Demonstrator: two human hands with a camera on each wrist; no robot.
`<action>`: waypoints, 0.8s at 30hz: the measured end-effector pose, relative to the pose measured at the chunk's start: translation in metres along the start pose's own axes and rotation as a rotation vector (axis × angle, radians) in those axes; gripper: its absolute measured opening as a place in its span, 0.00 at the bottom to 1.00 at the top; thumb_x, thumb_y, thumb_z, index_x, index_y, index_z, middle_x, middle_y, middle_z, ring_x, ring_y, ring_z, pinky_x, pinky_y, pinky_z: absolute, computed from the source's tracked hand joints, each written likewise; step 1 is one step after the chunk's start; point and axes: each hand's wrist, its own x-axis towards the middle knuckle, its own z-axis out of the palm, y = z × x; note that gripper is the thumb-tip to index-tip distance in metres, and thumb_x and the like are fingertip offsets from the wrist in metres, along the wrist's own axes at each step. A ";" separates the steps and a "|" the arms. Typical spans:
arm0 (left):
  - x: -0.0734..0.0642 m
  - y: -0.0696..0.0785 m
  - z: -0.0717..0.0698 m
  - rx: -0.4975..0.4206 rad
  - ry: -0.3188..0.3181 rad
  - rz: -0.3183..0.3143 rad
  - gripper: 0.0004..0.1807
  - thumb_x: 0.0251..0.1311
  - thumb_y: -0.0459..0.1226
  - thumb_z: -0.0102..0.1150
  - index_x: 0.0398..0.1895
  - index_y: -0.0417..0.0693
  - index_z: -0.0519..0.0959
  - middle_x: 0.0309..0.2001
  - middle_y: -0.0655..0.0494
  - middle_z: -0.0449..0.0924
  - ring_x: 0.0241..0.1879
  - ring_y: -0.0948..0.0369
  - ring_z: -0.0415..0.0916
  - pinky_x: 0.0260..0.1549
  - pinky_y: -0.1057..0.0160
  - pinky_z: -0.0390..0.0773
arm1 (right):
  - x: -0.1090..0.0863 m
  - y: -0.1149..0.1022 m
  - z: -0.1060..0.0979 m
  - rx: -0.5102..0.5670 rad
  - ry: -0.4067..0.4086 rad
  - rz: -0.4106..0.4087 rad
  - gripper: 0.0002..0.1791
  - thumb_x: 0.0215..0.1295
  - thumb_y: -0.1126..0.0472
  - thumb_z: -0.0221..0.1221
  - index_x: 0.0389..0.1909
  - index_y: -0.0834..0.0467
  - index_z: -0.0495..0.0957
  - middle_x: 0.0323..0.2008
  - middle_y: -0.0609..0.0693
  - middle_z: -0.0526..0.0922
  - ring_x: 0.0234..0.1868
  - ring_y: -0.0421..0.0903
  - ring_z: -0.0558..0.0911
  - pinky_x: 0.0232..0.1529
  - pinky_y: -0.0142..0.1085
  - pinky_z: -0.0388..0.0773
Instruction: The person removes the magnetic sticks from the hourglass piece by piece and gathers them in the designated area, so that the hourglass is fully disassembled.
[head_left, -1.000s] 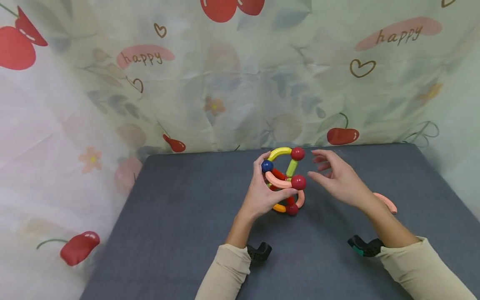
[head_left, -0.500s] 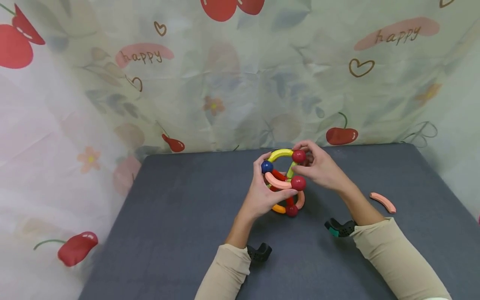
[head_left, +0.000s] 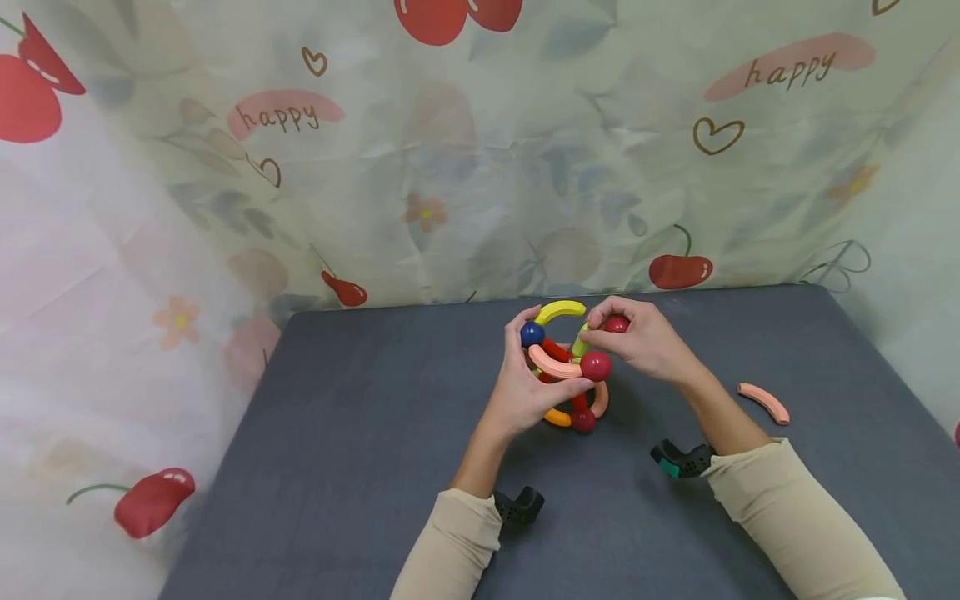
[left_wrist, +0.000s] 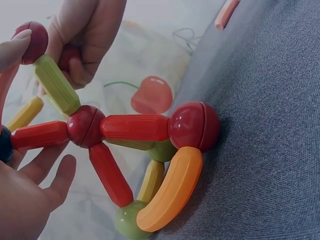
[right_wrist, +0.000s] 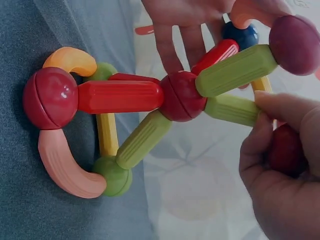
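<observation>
My left hand point(head_left: 517, 387) grips a construction of magnetic balls and rods, with its thumb on the front red ball point(head_left: 596, 366) and fingers by the blue ball point(head_left: 532, 334). My right hand point(head_left: 637, 337) holds a loose red ball point(right_wrist: 287, 150) in its curled fingers. In the right wrist view, its thumb and fingertip are at the end of a light-green rod point(right_wrist: 232, 109), which joins the central red ball point(right_wrist: 183, 96). A curved yellow rod point(head_left: 561, 310) extends from the blue ball with a free end. The lower red ball point(left_wrist: 195, 126) and curved orange rod point(left_wrist: 172, 190) are near the tabletop.
A loose curved pink rod point(head_left: 763, 403) lies on the dark grey table point(head_left: 360, 450), right of the construction. A patterned cloth point(head_left: 495, 167) hangs behind the table's back edge. Black wrist devices point(head_left: 519, 506) sit at both cuffs.
My right hand has come in from the right to the upper red ball. That ball has come off the curved yellow rod and moved right in the hand. The left hand keeps its hold.
</observation>
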 end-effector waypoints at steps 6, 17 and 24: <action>0.000 0.000 0.000 0.009 0.009 0.004 0.55 0.55 0.43 0.77 0.76 0.70 0.47 0.60 0.43 0.78 0.60 0.50 0.81 0.62 0.42 0.77 | -0.003 0.002 -0.005 0.106 0.011 0.103 0.17 0.72 0.60 0.58 0.56 0.61 0.67 0.42 0.53 0.74 0.38 0.45 0.76 0.38 0.30 0.76; 0.000 0.000 -0.003 0.035 0.002 -0.006 0.54 0.56 0.42 0.76 0.76 0.73 0.46 0.61 0.42 0.77 0.59 0.56 0.81 0.63 0.43 0.77 | 0.023 0.046 -0.017 -0.027 0.060 0.189 0.38 0.73 0.50 0.61 0.74 0.62 0.56 0.65 0.67 0.72 0.61 0.62 0.80 0.65 0.57 0.76; -0.002 0.000 -0.002 0.026 -0.008 -0.007 0.55 0.56 0.43 0.76 0.76 0.74 0.46 0.62 0.39 0.76 0.60 0.53 0.81 0.63 0.45 0.78 | 0.048 0.094 -0.009 -0.233 0.170 0.191 0.29 0.68 0.51 0.66 0.63 0.64 0.74 0.60 0.65 0.75 0.57 0.62 0.79 0.55 0.53 0.80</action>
